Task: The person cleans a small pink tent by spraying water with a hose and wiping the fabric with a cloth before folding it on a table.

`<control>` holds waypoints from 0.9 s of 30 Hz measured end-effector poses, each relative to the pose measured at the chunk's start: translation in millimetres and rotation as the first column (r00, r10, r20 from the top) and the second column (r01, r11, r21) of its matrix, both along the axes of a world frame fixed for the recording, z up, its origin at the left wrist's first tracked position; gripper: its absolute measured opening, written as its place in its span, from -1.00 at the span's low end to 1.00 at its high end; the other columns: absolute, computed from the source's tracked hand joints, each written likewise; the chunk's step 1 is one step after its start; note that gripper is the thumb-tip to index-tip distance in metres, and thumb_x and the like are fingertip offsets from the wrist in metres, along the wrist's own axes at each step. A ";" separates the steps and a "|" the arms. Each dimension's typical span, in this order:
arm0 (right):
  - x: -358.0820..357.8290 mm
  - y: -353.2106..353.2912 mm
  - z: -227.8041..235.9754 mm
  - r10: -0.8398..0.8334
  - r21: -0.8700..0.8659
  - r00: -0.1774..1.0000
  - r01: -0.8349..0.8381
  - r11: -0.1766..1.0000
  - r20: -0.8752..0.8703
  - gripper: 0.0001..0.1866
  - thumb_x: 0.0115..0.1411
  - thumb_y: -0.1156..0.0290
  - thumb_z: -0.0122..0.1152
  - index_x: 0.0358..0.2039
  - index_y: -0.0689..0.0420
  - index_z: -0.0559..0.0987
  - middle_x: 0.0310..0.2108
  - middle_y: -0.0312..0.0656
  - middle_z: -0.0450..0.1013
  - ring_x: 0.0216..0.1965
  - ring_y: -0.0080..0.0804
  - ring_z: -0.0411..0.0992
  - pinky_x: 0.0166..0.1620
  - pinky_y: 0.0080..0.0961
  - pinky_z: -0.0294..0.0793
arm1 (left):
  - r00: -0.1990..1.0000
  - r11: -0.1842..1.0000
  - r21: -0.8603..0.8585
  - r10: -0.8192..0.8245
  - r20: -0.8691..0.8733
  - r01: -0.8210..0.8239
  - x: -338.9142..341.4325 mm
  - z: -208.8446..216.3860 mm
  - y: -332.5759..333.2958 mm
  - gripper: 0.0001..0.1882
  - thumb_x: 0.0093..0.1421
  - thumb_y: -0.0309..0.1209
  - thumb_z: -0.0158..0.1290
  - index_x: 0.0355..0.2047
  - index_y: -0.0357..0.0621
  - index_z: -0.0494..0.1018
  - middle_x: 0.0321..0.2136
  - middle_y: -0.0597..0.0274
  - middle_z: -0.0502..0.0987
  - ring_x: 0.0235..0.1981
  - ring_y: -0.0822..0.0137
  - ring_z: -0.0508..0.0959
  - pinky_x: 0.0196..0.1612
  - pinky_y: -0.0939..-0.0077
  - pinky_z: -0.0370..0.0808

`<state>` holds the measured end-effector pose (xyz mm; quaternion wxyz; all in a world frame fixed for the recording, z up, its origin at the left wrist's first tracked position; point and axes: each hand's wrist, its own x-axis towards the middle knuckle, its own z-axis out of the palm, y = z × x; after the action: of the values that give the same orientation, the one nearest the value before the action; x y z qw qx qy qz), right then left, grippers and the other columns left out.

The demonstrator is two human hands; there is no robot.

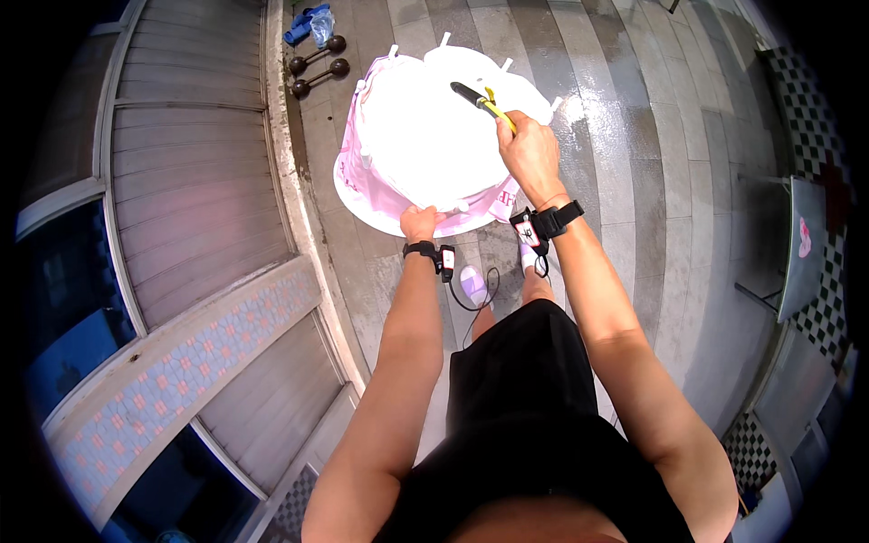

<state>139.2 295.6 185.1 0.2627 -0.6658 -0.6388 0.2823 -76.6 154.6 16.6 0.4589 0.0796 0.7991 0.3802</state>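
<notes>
In front of me stands a wide round tub-like container (425,136). Its inside is bright white, its outer skirt is pink, and short white posts stick up around the rim. My left hand (420,223) is closed on the near edge of this container. Over the right part of it, my right hand (529,154) grips a yellow-handled tool (472,95) with a long black end pointing away to the left. The glare hides whether that end touches the white surface. A black strap with a small device circles each wrist.
Two dark dumbbells (321,80) and a blue bundle (310,25) lie at the far left near the wall ledge. The tiled floor (625,118) is wet at the right. A folding table (801,249) stands by the right wall. A cable hangs near my feet.
</notes>
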 end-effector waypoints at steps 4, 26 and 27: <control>33.2 -13.5 -4.6 0.080 -0.063 0.995 -0.076 0.995 0.062 -0.74 0.20 0.22 0.12 -0.32 0.14 0.64 -0.52 0.08 0.53 -0.39 0.12 0.52 -0.26 -0.03 0.48 | 1.000 1.000 -0.005 -0.009 0.003 0.009 9.4 10.2 2.8 -0.92 0.09 -0.69 0.07 -0.47 -0.40 0.37 -0.46 -0.03 0.56 -0.54 0.19 0.65 -0.50 0.51 0.58; 47.9 -50.3 14.7 0.257 -0.164 0.917 -0.216 0.963 0.305 -0.75 0.18 0.24 0.14 -0.41 0.16 0.63 -0.54 0.06 0.52 -0.45 0.09 0.52 -0.33 -0.07 0.50 | 0.999 0.999 0.048 0.028 -0.046 -0.026 9.4 -6.1 5.1 -0.90 0.02 -0.63 0.06 -0.59 -0.34 0.36 -0.66 -0.05 0.57 -0.66 0.26 0.62 -0.56 0.46 0.54; 43.4 -51.5 18.0 0.283 -0.186 0.909 -0.235 0.954 0.306 -0.75 0.18 0.24 0.14 -0.41 0.16 0.63 -0.54 0.06 0.53 -0.45 0.09 0.52 -0.33 -0.07 0.50 | 0.999 0.998 0.054 0.031 -0.033 -0.029 12.3 -6.0 5.7 -0.90 0.02 -0.62 0.06 -0.59 -0.34 0.36 -0.66 -0.05 0.57 -0.66 0.26 0.61 -0.55 0.47 0.54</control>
<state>182.5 244.0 203.1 0.0634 -0.6300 -0.7342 0.2452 -64.4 160.3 10.6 0.4373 0.0862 0.7972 0.4071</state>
